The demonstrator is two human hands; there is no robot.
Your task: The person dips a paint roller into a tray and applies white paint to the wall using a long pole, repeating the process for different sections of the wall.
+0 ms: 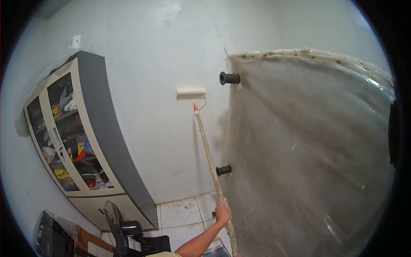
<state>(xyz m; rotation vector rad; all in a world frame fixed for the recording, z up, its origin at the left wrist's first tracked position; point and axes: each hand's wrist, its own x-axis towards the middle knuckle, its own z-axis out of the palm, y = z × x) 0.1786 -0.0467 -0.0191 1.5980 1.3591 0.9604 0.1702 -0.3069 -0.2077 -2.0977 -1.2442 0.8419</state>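
Note:
My left hand (pixel 223 212) is closed around a long, rough wooden pole (pixel 208 155), low in the view. At the pole's top is a paint roller (pixel 191 93) with a pale sleeve, a wire frame and a red handle. The roller lies level against the white wall (pixel 158 128), and the pole leans up toward it from the lower right. The pole's lower end runs out at the bottom edge. My right hand is out of view.
Left stands a grey and cream cabinet (pixel 95 107) with glass doors, a black fan (pixel 128 229) below it. On the right, a large plastic-covered panel (pixel 308 150) has two dark stubs (pixel 231 79) jutting toward the pole. White floor tiles (pixel 180 213) lie beneath.

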